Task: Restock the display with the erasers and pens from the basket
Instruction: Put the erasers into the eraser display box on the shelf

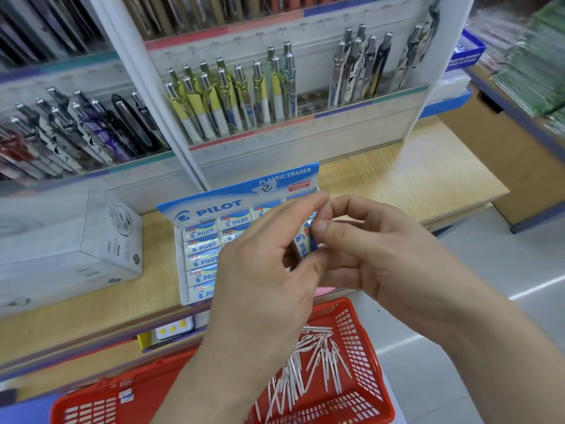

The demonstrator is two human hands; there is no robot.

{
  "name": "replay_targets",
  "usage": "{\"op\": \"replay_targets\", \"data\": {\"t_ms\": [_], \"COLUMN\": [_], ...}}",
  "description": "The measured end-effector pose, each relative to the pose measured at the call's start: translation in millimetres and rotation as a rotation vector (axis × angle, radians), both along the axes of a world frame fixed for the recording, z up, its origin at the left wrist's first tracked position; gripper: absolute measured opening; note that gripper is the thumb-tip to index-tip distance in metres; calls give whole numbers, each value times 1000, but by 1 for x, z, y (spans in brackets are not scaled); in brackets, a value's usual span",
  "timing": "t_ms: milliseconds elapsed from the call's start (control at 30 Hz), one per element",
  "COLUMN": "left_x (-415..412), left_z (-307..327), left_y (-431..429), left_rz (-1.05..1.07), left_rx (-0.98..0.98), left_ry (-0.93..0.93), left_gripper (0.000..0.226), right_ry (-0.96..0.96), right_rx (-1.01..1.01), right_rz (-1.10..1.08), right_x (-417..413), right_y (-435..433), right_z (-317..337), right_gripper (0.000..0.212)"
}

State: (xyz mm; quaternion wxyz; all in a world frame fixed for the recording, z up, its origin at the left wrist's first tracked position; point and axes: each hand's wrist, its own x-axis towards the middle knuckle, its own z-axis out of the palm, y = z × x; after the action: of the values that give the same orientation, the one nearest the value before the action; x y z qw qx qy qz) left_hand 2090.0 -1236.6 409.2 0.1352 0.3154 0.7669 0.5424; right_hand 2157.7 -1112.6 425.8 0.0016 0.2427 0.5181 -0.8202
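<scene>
A blue and white Pilot eraser box (195,211) stands open on the wooden shelf, with several wrapped erasers (201,246) in rows inside. Just above its right half, both hands pinch one blue-sleeved eraser (304,243). My left hand (263,270) holds it from the left, my right hand (373,255) from the right with the thumb on its end. Below, a red plastic basket (360,347) holds several white pens (308,362) and a small eraser (126,394) at its left. My forearms hide part of the basket and of the box.
Tiered racks of upright pens (232,93) rise behind the box, with more pens (70,133) at the left. A grey boxed item (91,240) sits left of the eraser box. Bare wooden shelf (412,179) lies to the right; green packets (538,71) are stacked far right.
</scene>
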Motion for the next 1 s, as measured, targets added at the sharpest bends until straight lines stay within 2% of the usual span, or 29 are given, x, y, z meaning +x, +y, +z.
{"op": "replay_targets", "data": {"t_ms": [167, 400, 533, 667, 767, 900, 1000], "left_x": [2, 2, 0, -1, -3, -7, -14], "left_z": [8, 4, 6, 7, 7, 9, 6], "left_y": [0, -1, -3, -9, -13, -14, -14], "left_rz": [-80, -120, -124, -57, 19, 14, 60], "left_rx": [-23, -27, -82, 9, 45, 47, 8], "left_ry": [169, 155, 91, -110, -210, -223, -202], "left_gripper": [49, 37, 34, 40, 33, 24, 20], "right_ry": [55, 98, 72, -6, -34, -46, -142], "right_rx": [-65, -205, -47, 89, 209, 310, 566], "right_rz": [1, 50, -21, -127, -146, -129, -198], "right_x": [1, 1, 2, 2, 2, 0, 2], "right_y": [5, 8, 7, 8, 6, 4, 12], "right_z": [-5, -12, -13, -17, -17, -13, -18], "right_gripper": [30, 50, 33, 32, 34, 31, 19]}}
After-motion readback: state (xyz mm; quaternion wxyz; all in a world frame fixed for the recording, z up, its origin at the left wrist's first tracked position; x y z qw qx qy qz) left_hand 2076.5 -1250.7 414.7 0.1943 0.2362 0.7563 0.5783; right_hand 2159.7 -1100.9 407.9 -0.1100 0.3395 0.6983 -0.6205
